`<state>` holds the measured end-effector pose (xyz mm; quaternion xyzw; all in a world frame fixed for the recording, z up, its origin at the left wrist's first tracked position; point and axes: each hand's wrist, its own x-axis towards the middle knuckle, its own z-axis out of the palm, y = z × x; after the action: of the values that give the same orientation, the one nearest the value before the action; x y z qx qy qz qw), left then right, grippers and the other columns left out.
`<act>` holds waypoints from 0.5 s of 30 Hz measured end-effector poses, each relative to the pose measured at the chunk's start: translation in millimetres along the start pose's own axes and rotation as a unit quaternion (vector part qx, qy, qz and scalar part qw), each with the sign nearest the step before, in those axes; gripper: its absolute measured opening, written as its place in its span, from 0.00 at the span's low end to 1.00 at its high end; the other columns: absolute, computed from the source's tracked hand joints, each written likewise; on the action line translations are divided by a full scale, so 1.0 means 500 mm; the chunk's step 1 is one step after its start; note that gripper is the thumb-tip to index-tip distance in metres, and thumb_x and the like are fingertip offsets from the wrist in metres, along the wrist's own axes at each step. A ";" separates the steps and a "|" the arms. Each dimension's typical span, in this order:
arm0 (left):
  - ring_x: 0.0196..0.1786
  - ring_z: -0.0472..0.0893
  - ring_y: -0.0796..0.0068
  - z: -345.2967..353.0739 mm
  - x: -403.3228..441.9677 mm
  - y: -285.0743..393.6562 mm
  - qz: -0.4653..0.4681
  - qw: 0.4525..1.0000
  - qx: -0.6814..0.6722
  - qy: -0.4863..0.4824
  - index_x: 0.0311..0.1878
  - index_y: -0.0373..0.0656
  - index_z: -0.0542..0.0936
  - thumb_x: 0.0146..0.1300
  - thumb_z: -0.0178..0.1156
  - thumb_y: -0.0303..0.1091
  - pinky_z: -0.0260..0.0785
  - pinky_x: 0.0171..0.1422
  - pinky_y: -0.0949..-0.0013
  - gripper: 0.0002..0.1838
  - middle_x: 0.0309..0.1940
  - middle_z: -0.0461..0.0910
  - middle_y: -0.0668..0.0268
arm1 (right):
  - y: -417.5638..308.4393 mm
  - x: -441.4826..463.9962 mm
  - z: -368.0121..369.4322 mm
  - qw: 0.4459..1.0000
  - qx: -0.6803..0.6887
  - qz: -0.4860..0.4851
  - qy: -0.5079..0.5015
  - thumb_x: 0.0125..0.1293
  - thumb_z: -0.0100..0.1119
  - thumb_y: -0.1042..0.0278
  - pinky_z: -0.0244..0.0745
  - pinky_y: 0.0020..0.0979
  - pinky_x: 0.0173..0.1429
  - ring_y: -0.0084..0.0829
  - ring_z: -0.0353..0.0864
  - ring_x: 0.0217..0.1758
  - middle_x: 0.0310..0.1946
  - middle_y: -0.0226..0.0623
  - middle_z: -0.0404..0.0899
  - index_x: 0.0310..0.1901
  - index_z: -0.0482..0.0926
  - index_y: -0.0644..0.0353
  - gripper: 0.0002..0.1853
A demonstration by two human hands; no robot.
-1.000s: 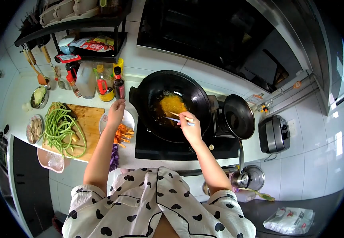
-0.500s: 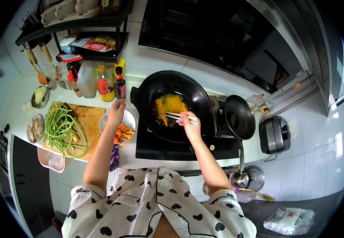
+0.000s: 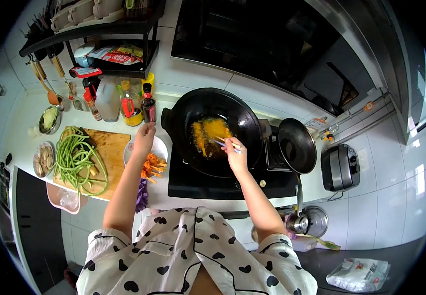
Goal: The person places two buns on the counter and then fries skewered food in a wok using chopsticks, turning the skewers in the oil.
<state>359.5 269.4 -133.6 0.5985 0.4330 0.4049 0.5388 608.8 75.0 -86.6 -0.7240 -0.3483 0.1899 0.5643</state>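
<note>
My right hand [image 3: 234,151] is closed around a pair of chopsticks [image 3: 222,142], whose tips reach into the black wok [image 3: 242,113]. Around those tips, orange-yellow battered pieces [image 3: 208,132] lie in bubbling oil. To the left, my left hand [image 3: 144,138] hovers by the far edge of a white plate [image 3: 162,147], its fingers curled together; whether anything is between them is hidden. Orange strips [image 3: 153,166], perhaps carrot, lie on the near side of that plate, partly behind my left forearm.
Green long beans [image 3: 75,160] lie on a wooden cutting board [image 3: 117,142] at left. Sauce bottles [image 3: 148,104] stand behind the plate. A frying pan [image 3: 296,145] sits right of the wok, its handle pointing toward me. Farther right is a dark rice cooker [image 3: 340,167].
The chopstick tips have shifted right, away from the left-hand fried pieces, and less of the chopsticks shows. My left hand has stayed in place.
</note>
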 end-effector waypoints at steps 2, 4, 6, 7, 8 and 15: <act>0.33 0.70 0.82 -0.001 0.000 -0.001 0.002 1.000 -0.002 0.000 0.49 0.33 0.75 0.64 0.53 0.32 0.65 0.40 0.77 0.15 0.31 0.75 0.70 | -0.010 0.000 -0.002 0.997 0.055 0.042 -0.020 0.66 0.54 0.65 0.73 0.22 0.31 0.24 0.81 0.26 0.27 0.33 0.78 0.37 0.78 0.67 0.11; 0.34 0.71 0.81 -0.001 0.001 -0.006 0.006 1.000 -0.008 0.001 0.49 0.33 0.75 0.64 0.52 0.32 0.65 0.40 0.77 0.15 0.31 0.75 0.70 | -0.019 0.001 -0.006 0.993 0.096 0.070 -0.028 0.67 0.54 0.65 0.73 0.21 0.31 0.23 0.81 0.26 0.26 0.33 0.78 0.37 0.78 0.66 0.11; 0.34 0.71 0.81 -0.001 -0.001 -0.006 0.007 1.000 -0.007 0.004 0.49 0.33 0.75 0.64 0.52 0.32 0.65 0.41 0.77 0.15 0.32 0.75 0.69 | -0.025 0.003 -0.013 0.988 0.125 0.083 -0.021 0.67 0.54 0.65 0.72 0.20 0.30 0.22 0.80 0.26 0.25 0.32 0.78 0.36 0.78 0.65 0.11; 0.35 0.71 0.81 -0.001 -0.002 -0.003 0.008 1.000 -0.006 0.005 0.49 0.32 0.75 0.64 0.52 0.32 0.65 0.41 0.77 0.15 0.32 0.75 0.69 | -0.032 0.005 -0.020 0.989 0.124 0.079 -0.008 0.67 0.53 0.64 0.71 0.20 0.28 0.21 0.79 0.24 0.24 0.31 0.77 0.35 0.78 0.64 0.11; 0.35 0.71 0.81 -0.002 -0.003 0.000 0.005 1.000 -0.004 0.005 0.49 0.32 0.75 0.64 0.52 0.32 0.65 0.41 0.77 0.15 0.32 0.75 0.69 | -0.040 0.007 -0.031 0.992 0.107 0.071 0.009 0.68 0.53 0.64 0.71 0.20 0.28 0.20 0.77 0.23 0.23 0.30 0.76 0.34 0.78 0.64 0.11; 0.37 0.72 0.80 0.005 -0.010 0.015 -0.016 1.000 0.009 -0.004 0.50 0.33 0.75 0.64 0.52 0.32 0.65 0.44 0.77 0.15 0.34 0.76 0.68 | -0.038 0.007 -0.055 0.996 -0.070 -0.036 0.027 0.66 0.54 0.66 0.70 0.24 0.28 0.22 0.77 0.22 0.23 0.34 0.77 0.36 0.78 0.64 0.10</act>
<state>361.0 263.4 -126.6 0.5981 0.4442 0.3894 0.5416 624.2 60.9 -60.2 -0.7536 -0.3717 0.1246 0.5276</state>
